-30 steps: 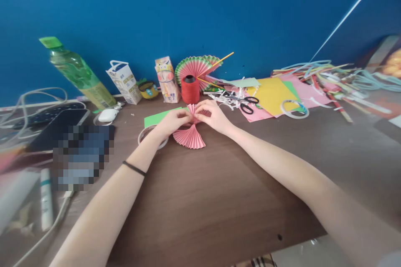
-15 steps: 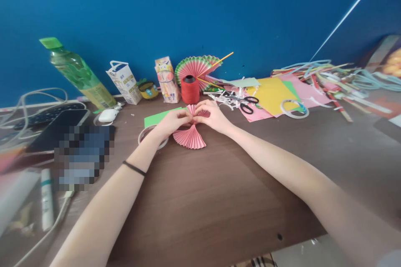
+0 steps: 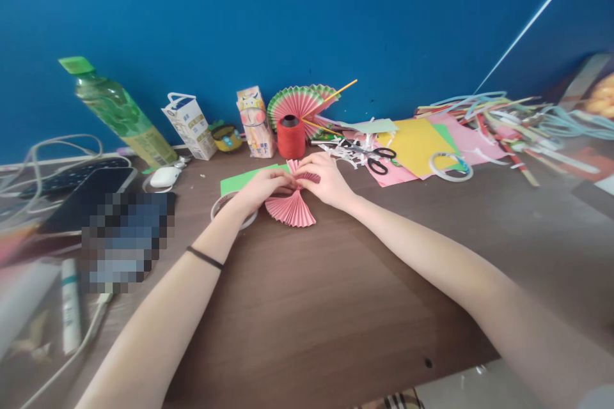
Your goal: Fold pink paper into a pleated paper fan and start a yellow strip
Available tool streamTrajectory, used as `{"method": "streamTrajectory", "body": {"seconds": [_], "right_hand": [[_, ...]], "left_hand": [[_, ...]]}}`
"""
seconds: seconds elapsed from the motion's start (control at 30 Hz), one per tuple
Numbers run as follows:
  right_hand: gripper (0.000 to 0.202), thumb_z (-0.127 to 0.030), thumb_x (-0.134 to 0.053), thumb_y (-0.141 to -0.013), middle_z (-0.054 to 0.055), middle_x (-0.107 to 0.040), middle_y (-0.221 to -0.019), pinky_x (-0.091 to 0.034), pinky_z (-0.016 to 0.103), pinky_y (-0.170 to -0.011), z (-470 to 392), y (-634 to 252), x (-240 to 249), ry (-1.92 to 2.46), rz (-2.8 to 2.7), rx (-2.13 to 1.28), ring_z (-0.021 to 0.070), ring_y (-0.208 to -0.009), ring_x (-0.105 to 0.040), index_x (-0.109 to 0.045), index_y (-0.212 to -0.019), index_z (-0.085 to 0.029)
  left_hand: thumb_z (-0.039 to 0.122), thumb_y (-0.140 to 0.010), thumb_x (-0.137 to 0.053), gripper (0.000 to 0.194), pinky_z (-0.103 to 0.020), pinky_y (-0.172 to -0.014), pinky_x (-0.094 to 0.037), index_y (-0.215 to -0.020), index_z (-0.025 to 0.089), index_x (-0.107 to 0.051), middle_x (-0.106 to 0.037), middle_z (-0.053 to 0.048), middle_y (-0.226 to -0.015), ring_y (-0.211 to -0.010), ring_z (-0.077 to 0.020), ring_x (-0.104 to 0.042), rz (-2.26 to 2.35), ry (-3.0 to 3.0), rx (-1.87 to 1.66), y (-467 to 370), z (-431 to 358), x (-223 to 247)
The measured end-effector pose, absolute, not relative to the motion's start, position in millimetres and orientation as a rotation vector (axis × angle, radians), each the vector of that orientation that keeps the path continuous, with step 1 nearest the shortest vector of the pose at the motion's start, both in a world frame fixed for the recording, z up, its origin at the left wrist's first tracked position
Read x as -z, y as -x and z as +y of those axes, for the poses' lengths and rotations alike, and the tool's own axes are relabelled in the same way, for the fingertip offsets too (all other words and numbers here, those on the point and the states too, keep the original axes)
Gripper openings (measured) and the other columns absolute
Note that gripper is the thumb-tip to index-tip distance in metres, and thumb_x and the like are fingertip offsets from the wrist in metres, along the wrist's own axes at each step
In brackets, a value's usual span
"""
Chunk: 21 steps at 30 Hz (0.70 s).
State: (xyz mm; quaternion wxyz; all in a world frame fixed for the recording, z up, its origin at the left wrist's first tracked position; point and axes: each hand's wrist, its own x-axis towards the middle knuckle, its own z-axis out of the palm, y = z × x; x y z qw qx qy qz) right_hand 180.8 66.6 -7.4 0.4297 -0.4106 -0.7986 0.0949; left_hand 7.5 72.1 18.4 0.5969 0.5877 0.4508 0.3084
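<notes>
A pink pleated paper fan (image 3: 291,208), pinched narrow at its middle, lies on the table and spreads out toward me and away from me. My left hand (image 3: 268,186) has its fingers closed at the left of the pinched middle. From the right, my right hand (image 3: 323,176) grips the same spot with thumb and fingers together. Fingers hide the exact centre. Just behind the hands stands a spool of red thread (image 3: 291,140). A green paper sheet (image 3: 235,182) and a tape roll (image 3: 218,208) lie partly under my left hand and wrist.
Black-handled scissors (image 3: 378,160) rest among white paper scraps, beside yellow paper (image 3: 415,144) and another tape roll (image 3: 451,167). A finished-looking pink and green fan (image 3: 297,105) leans at the wall. Along the left are a green bottle (image 3: 118,108), a carton (image 3: 192,128), phones and cables.
My right-hand fingers have shifted very slightly at the fan's middle. The fan and both arms stay almost where they were.
</notes>
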Motion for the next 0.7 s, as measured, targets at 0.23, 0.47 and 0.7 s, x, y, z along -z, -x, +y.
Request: {"method": "streamTrajectory", "body": {"seconds": [0.23, 0.47, 0.7], "right_hand": [[0.012, -0.021, -0.056, -0.082, 0.003, -0.063, -0.086, -0.034, 0.039, -0.082, 62.8, -179.3, 8.5, 1.005, -2.064, -0.088, 0.0219, -0.092, -0.049, -0.062, -0.072, -0.022], [0.011, -0.019, -0.053, -0.083, 0.004, -0.061, -0.087, -0.034, 0.037, -0.079, 62.5, -179.6, 7.3, 1.003, -2.069, -0.054, 0.0215, -0.09, -0.049, -0.058, -0.074, -0.022], [0.009, -0.019, -0.053, -0.084, 0.004, -0.061, -0.087, -0.035, 0.036, -0.08, 63.7, -179.6, 8.1, 0.982, -2.062, -0.065, 0.0211, -0.091, -0.049, -0.058, -0.076, -0.021]], "left_hand": [[0.024, -0.064, -0.069, 0.015, -0.032, -0.085, -0.049, -0.072, 0.012, -0.067, -0.069, -0.006, -0.077, -0.076, -0.0135, -0.064, 0.961, -1.389, -0.736, -4.7, 77.6, -12.5], [0.026, -0.062, -0.072, 0.019, -0.032, -0.086, -0.049, -0.074, 0.011, -0.067, -0.069, -0.006, -0.076, -0.075, -0.0132, -0.064, 0.957, -1.328, -0.76, -4.6, 77.5, -12.8], [0.028, -0.061, -0.074, 0.026, -0.032, -0.087, -0.049, -0.08, 0.013, -0.064, -0.068, -0.002, -0.077, -0.072, -0.0107, -0.063, 0.974, -1.346, -0.776, -4.5, 76.3, -13.1]]}}
